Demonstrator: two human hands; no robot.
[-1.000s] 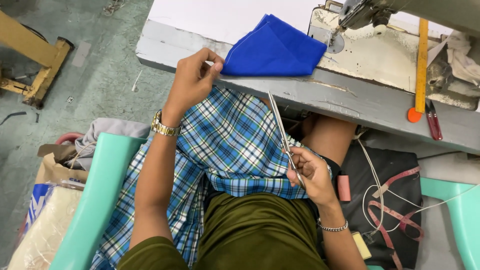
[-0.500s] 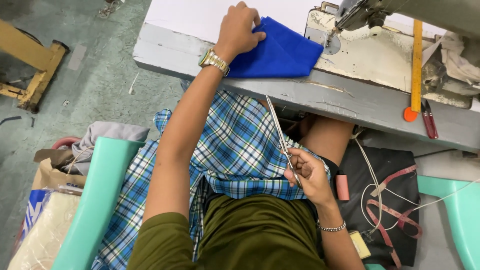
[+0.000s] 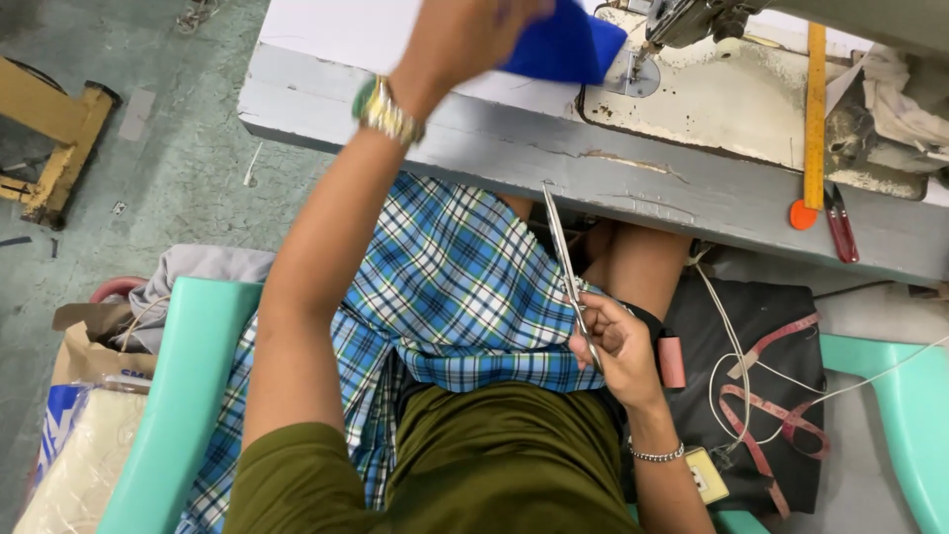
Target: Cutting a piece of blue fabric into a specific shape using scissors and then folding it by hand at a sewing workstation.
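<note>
My left hand [image 3: 465, 35] reaches up over the grey sewing table [image 3: 415, 109] and grips a folded blue cloth [image 3: 568, 44], lifted toward the sewing machine [image 3: 722, 79]. A metal watch is on that wrist. My right hand [image 3: 613, 346] rests low by my lap and holds a pair of scissors [image 3: 565, 262], blades pointing up toward the table edge. A blue plaid cloth [image 3: 455, 297] lies across my lap.
A yellow ruler with an orange end [image 3: 814, 109] and small red-handled snips [image 3: 840, 222] lie on the table at right. A turquoise chair [image 3: 173, 396] surrounds me. Bags [image 3: 79, 415] sit at left, a black bag with a pink tape [image 3: 761, 376] at right. A wooden stand [image 3: 54, 148] is on the floor.
My left hand moved from the table's edge up onto the blue cloth and has lifted it farther toward the machine. The right hand with the scissors stayed put.
</note>
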